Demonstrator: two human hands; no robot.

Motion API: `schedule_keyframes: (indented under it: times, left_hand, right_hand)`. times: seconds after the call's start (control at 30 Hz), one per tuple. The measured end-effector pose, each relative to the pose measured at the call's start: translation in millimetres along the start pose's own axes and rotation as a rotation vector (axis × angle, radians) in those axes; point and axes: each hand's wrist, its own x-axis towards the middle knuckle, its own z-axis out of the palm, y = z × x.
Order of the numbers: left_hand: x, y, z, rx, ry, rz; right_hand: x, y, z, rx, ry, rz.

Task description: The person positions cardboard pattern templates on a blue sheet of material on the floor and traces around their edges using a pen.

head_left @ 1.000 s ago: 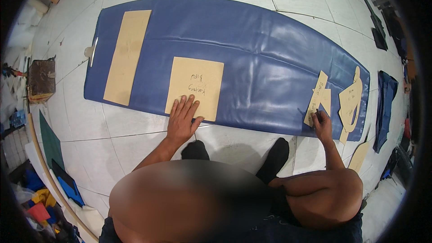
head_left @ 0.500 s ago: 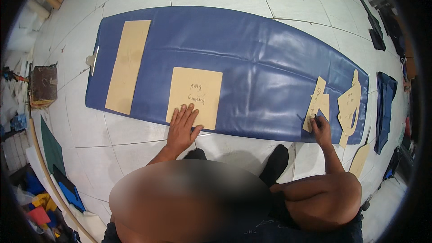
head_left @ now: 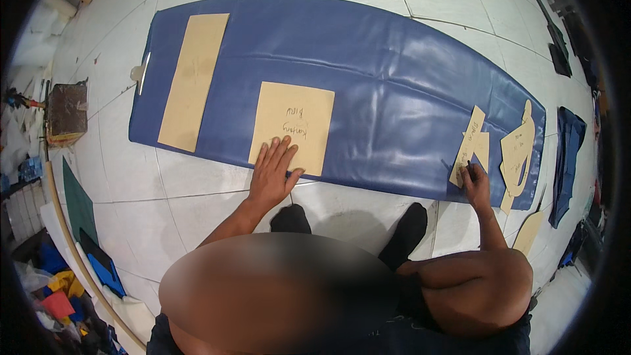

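Observation:
A wide sheet of glossy blue vinyl-like material [head_left: 368,131] lies spread on the floor before me. My left hand [head_left: 273,169] rests flat, fingers apart, on the lower part of a squarish tan card pattern [head_left: 309,102] with handwriting on it. At the right, my right hand [head_left: 477,187] is closed round a dark pen [head_left: 469,165], held at the lower end of a narrow tan card strip [head_left: 474,121]. Whether its tip touches the card I cannot tell. That strip overlaps another small tan piece [head_left: 484,141]. Beside them lie curved tan card patterns [head_left: 514,141].
A long tan card rectangle [head_left: 195,82] lies on the sheet's left part, near a metal clip [head_left: 144,73] at its edge. Folded dark blue material [head_left: 569,164] and another tan piece [head_left: 527,232] are at the right. A brown box [head_left: 68,110] stands on the left.
The whole view has shifted slightly, with the sheet sitting a little higher in the picture. My left hand stays on the square card; my right hand still holds the pen over the strip.

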Motion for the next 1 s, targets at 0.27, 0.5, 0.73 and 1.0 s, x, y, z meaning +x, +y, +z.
schedule_keyframes:
  times: [0.27, 0.5, 0.73, 1.0]
  left_hand:
    - [-1, 2, -5, -0.015, -0.025, -0.021]
    - [0, 4, -5, -0.051, -0.043, -0.008]
    - [0, 6, -12, -0.050, -0.042, -0.027]
    - [6, 9, -16, -0.006, -0.071, -0.027]
  right_hand:
    - [8, -36, -14, 0.014, -0.062, -0.082]
    - [49, -155, -72, 0.015, -0.021, -0.289]
    - [70, -314, -58, -0.011, -0.336, -0.457]
    - [55, -318, 101, 0.763, 0.131, -0.372]
